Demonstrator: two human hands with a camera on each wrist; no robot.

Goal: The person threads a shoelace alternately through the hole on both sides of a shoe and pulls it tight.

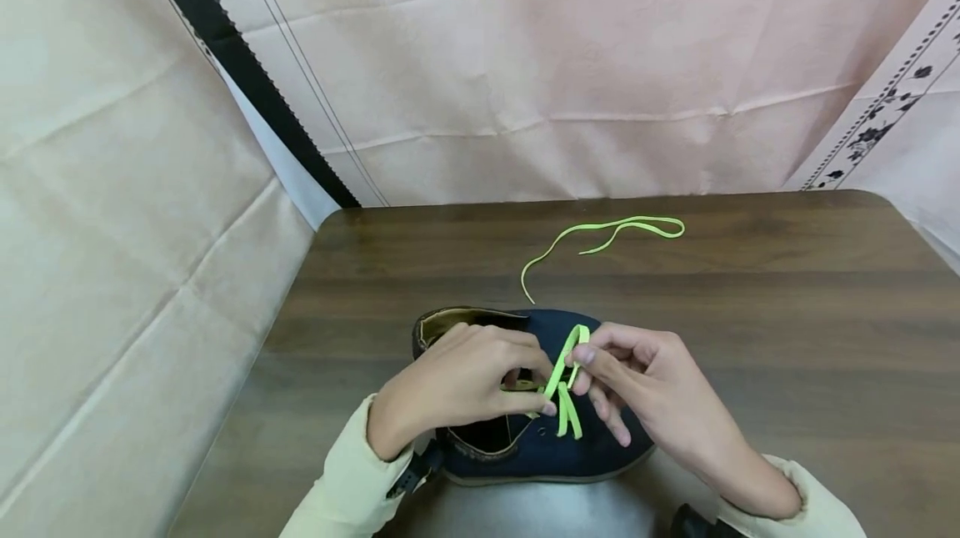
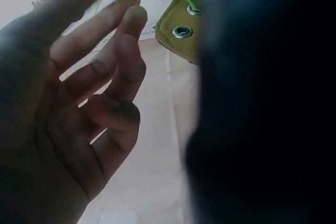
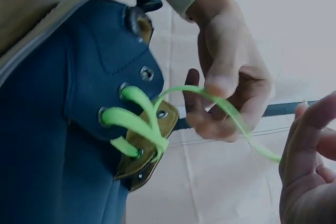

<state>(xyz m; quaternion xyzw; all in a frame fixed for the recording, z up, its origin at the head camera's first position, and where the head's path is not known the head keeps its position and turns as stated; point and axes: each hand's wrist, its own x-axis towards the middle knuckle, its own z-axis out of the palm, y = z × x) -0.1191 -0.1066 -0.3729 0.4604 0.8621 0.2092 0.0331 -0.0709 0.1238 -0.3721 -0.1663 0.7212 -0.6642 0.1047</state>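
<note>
A navy blue shoe lies on the table, its toe toward the right and its opening at the left. A bright green shoelace runs through some of its metal eyelets. My left hand is over the shoe's opening, thumb and fingers at the lace close to the tongue-side flap. The right wrist view has the lace passing under the left thumb. Above the toe, my right hand pinches a looped stretch of the same lace between thumb and index finger.
A second green shoelace lies loosely curved on the brown wooden table, beyond the shoe. Pale cloth hangs behind the table and along its left side. Dark bands are strapped at both wrists.
</note>
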